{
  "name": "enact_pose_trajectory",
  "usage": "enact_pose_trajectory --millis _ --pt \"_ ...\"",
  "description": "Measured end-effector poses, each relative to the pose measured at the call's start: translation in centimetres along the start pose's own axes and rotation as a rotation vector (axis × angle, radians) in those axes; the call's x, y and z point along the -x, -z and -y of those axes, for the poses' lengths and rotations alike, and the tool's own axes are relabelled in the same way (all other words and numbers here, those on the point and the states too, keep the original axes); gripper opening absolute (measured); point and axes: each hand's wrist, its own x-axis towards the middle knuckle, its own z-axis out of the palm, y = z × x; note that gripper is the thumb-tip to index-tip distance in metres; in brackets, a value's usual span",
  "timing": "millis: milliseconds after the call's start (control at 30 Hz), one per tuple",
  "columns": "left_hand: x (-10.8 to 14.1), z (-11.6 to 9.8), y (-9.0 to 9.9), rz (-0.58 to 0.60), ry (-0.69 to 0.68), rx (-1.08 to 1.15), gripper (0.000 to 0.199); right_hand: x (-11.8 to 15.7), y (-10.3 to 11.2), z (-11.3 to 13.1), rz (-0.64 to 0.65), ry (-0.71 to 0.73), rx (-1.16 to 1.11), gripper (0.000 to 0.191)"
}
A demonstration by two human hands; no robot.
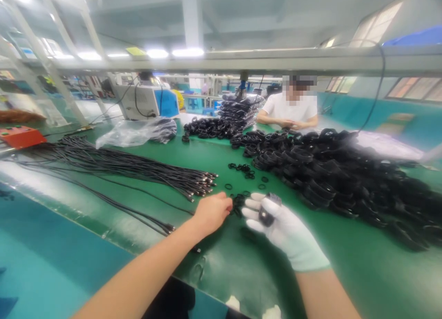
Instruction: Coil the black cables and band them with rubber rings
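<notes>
My left hand [213,212], bare, has its fingers curled in a pinch beside a small cluster of black rings [238,201] on the green table. Whatever its fingertips hold, if anything, is hidden. Just to the right, my right hand [272,222] wears a white glove and grips a black piece [266,213] with a ribbed end and a small pale spot. More small black rings [245,168] lie beyond the hands. Left of my left hand, a bundle of black cables [148,169] stretches across the table with metal tips pointing toward the hands.
A large heap of black looped parts [324,171] covers the right side. Behind stand a clear plastic bag [131,132], stacked bagged parts [238,109] and a white-and-blue machine [147,101]. An orange box [21,136] sits at left. A co-worker [292,107] sits opposite.
</notes>
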Motion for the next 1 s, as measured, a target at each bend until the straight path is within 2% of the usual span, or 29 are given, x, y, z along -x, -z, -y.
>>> enact_pose_trajectory --millis 133,333,400,467,533,567,667,733,767,833,900,933,1000 --pt "-0.4 0.3 -0.6 0.034 0.005 0.087 0.007 0.2 -0.3 0.0 0.036 -0.020 0.010 0.039" --pt "1.1 0.7 1.6 0.052 0.079 0.379 0.018 0.4 -1.6 -0.8 0.045 0.064 0.101 0.042" --pt "2.2 -0.1 1.7 0.081 0.100 0.532 0.021 0.2 -2.3 -1.7 0.038 0.096 0.200 0.047" --pt "3.3 -1.1 1.3 0.092 0.152 0.785 0.020 -0.2 -3.0 -2.7 0.022 0.131 0.279 0.053" --pt "4.0 -2.2 0.6 0.060 0.215 1.002 0.019 -0.5 -3.5 -3.6 0.007 0.176 0.334 0.056" --pt "4.2 -2.6 0.2 0.026 0.239 1.040 0.019 -0.5 -3.7 -3.9 0.002 0.194 0.351 0.054" --pt "4.6 -3.2 -0.6 -0.101 0.231 0.911 0.020 -0.3 -3.5 -4.6 0.012 0.155 0.213 0.043" --pt "4.9 -3.3 -0.7 -0.147 0.212 0.878 0.022 0.0 -3.0 -4.7 0.105 0.046 -0.030 0.037" --pt "5.1 -3.4 -0.5 -0.147 0.210 0.936 0.022 0.1 -2.6 -4.7 0.201 -0.012 -0.140 0.037" --pt "5.7 -3.5 0.2 -0.105 0.209 1.195 0.022 0.3 -2.0 -4.5 0.463 -0.091 -0.257 0.037" --pt "6.3 -3.6 1.2 0.007 0.154 1.486 0.024 0.4 -1.6 -4.2 0.735 -0.110 -0.247 0.036" --pt "6.5 -3.6 1.8 0.094 0.106 1.573 0.026 0.4 -1.6 -3.9 0.828 -0.113 -0.214 0.035" --pt "6.6 -3.3 3.0 0.277 0.043 1.511 0.027 0.5 -1.8 -3.5 0.887 -0.093 -0.124 0.033"
